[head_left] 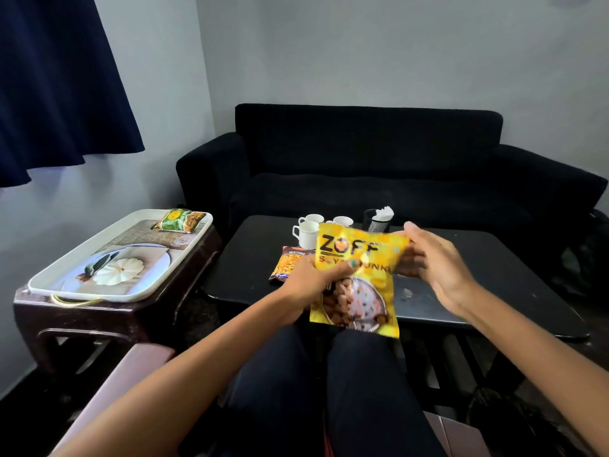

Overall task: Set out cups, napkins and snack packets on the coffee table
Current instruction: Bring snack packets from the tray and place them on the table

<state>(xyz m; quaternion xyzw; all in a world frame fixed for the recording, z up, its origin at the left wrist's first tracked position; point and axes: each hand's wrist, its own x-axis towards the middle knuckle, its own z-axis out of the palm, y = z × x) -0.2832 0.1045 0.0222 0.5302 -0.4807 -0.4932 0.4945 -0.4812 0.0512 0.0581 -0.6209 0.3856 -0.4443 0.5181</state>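
now left hand (308,280), right hand (440,268) grip yellow packet (361,247)

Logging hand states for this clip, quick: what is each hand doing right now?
Left hand: holding the yellow snack packet.
Right hand: on the packet's corner; grip cannot be told.
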